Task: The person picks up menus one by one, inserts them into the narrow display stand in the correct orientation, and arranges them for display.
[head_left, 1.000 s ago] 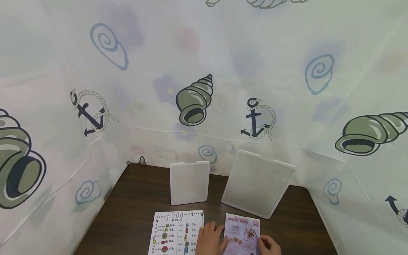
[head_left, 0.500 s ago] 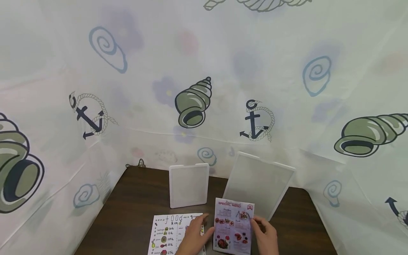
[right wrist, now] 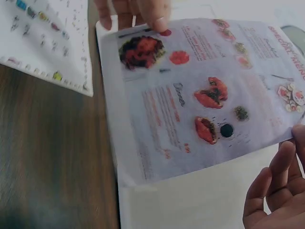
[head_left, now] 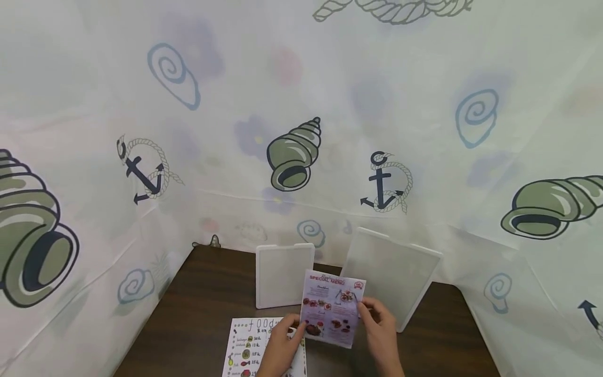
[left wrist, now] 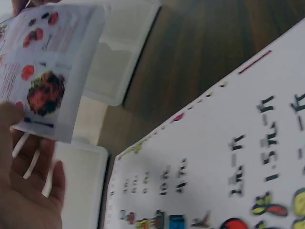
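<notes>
A purple-tinted sheet headed "Special Menu" point(head_left: 332, 309), printed with food pictures, is held up above the table, tilted slightly. My left hand point(head_left: 281, 343) pinches its lower left edge, the thumb on the front. At the sheet's right edge, my right hand point(head_left: 380, 330) pinches it between thumb and fingers. In the left wrist view the left thumb point(left wrist: 9, 114) lies over a corner near a picture of a dish. Below my left hand lies a white hand-drawn food list point(head_left: 242, 345) with small coloured drawings and prices, partly covered by that hand.
Two white frosted frames lean at the back of the dark wooden table point(head_left: 198, 298): a smaller frame point(head_left: 282, 272) in the middle and a larger frame point(head_left: 391, 267) to the right. A patterned cloth point(head_left: 226, 157) with shells and anchors hangs around the table.
The menu sheet has risen off the table and moved left and away from me, both hands going with it. My left hand has come to pinch its left edge. The food list stays put.
</notes>
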Motion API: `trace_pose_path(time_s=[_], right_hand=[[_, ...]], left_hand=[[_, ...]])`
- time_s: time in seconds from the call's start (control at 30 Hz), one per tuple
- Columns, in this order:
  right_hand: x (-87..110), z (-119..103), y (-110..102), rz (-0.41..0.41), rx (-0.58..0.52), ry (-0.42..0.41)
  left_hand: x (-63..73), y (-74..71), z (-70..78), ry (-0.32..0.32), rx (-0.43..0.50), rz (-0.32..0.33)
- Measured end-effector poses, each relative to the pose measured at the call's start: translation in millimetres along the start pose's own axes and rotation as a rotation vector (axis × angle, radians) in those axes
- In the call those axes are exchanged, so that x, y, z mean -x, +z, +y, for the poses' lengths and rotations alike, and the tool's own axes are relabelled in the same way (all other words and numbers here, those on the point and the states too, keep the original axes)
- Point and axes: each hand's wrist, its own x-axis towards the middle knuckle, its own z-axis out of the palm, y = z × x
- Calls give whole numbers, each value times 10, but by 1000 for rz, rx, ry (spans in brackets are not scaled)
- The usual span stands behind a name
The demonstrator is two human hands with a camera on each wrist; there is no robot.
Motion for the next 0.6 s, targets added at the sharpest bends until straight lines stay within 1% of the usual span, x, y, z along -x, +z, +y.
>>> trace_pose_path(time_s=[0.1, 0.17, 0.23, 0.33, 0.47, 0.6], right_hand=[[-23, -40, 74, -37, -25, -12], [-50, -36, 113, -80, -43, -28], [-78, -2, 150, -137, -66, -38], [-114, 69, 204, -206, -99, -31], [-179, 167, 264, -268, -106, 23], [-223, 264, 295, -357, -85, 63]], left_hand=[[-23, -78, 51, 19, 55, 54], [-38, -125, 96, 24, 77, 83], [-48, -177, 145, 26, 80, 107], [-65, -255, 211, 17, 59, 127], [-110, -337, 262, 34, 34, 153], [-119, -377, 247, 62, 60, 168]])
